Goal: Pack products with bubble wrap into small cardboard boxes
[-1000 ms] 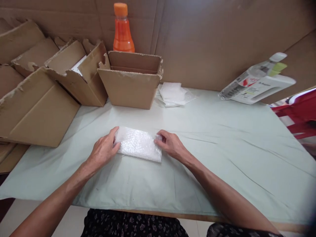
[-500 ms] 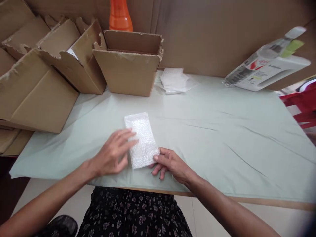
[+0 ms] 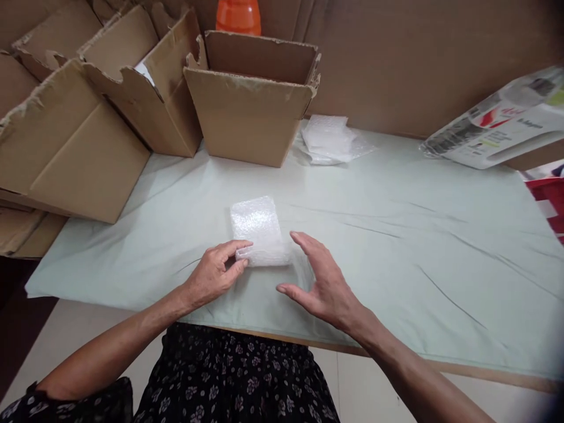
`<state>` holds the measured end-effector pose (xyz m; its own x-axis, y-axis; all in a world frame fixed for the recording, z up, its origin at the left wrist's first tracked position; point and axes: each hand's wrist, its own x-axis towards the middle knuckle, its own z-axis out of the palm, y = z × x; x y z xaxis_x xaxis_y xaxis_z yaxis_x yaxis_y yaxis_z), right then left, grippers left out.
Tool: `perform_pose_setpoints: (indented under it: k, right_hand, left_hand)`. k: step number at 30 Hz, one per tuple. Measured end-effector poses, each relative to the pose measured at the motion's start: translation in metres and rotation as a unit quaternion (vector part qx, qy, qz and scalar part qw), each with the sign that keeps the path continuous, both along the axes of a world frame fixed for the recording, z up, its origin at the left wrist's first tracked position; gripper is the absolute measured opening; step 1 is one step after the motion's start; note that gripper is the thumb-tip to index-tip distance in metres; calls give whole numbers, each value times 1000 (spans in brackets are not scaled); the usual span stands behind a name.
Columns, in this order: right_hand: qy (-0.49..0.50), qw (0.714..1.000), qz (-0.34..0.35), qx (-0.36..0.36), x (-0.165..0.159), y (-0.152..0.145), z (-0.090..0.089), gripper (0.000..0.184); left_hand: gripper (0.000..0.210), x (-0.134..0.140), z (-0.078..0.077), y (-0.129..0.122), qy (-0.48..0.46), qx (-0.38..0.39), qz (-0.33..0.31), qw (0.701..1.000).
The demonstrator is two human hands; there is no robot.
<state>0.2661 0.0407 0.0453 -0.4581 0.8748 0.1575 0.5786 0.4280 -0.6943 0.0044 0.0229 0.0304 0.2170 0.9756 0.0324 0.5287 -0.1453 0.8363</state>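
A piece of bubble wrap point(image 3: 257, 221) lies on the pale green cloth, its near end folded over on itself. My left hand point(image 3: 217, 267) pinches the left end of that fold between thumb and fingers. To the right, my right hand point(image 3: 318, 279) is held just off the fold's right end, thumb and fingers spread wide, with nothing in it. Whether something lies inside the bubble wrap cannot be made out.
Several cardboard boxes point(image 3: 247, 114) stand along the back and left. Behind one is an orange object point(image 3: 238, 17). More bubble wrap sheets point(image 3: 328, 141) lie beside them. A plastic bottle and a white jug point(image 3: 520, 132) lean at the far right. The green cloth point(image 3: 388, 282) covers the table.
The near end of the bubble wrap has been folded up, making it shorter. My right hand has let go and opened; my left hand has taken hold of the fold's left end.
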Motion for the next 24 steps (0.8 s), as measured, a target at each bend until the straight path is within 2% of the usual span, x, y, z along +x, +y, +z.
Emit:
perform_pose_setpoints:
  k: [3,5,7,8,10,12,15,17,18,21,24]
  right_hand:
    - [-21,997,38,-59,-21,19,-13,58]
    - [-46,992,30,-111,-34,32,-19,51]
    - [-71,989,23,-128,-41,41,-22,50]
    - [-82,988,22,-130,-43,44,-22,50]
    - [-104,986,27,-126,-43,45,-19,50]
    - [-127,989,22,-77,-40,41,-14,47]
    - [-160,982,13,100,-33,27,-6,44]
    - [-179,963,55,194,-30,19,-4,42]
    - [-188,954,90,213,-29,17,-4,41]
    - [-204,949,162,180,-30,20,-6,30]
    - [-173,968,162,79,-30,27,-6,33]
  left_hand:
    - [39,2,-2,-2,13,-4,28,1000]
    - [40,4,-6,-6,47,79,59,994]
    - [44,6,-10,-11,100,201,78,971]
    - [46,6,-11,-13,129,250,72,957]
    - [46,6,-13,-15,183,289,22,939]
    - [41,6,-14,-12,215,276,-36,936]
    - [34,5,-14,-5,232,250,-77,937]
    - [31,5,-14,-1,240,252,-86,934]
    - [31,5,-14,1,244,257,-88,931]
    - [28,4,-9,5,234,263,-79,933]
    - [25,-1,2,7,155,201,-62,965]
